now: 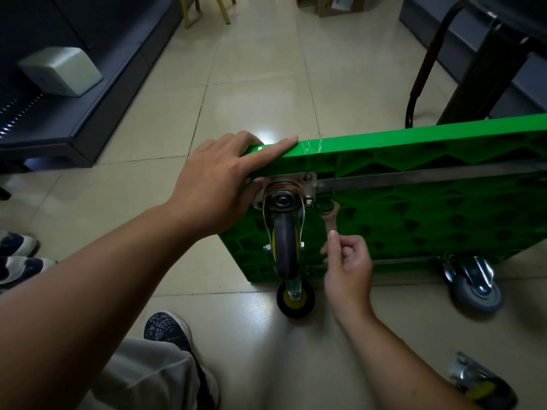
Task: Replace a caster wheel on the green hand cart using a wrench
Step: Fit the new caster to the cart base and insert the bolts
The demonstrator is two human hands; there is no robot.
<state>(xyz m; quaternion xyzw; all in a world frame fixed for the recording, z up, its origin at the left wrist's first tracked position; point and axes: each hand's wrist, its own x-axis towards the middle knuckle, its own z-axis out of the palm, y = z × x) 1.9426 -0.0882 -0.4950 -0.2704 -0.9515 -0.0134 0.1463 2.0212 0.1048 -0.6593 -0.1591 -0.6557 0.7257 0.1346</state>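
Green cart [414, 208] is standing on edge on the floor. Left hand [213, 184] is gripping its top rim beside the caster [285, 241]. Right hand [346, 270] is pinching the wrench [330, 220], with the fingers hiding its lower shank.

The green hand cart [414, 208] stands on edge, ribbed underside facing near. A black, yellow-hubbed caster wheel [285, 247] is bolted to its upper left corner. The silver wrench [329, 222] stands nearly upright, its head just right of that caster's mounting plate [307, 184].
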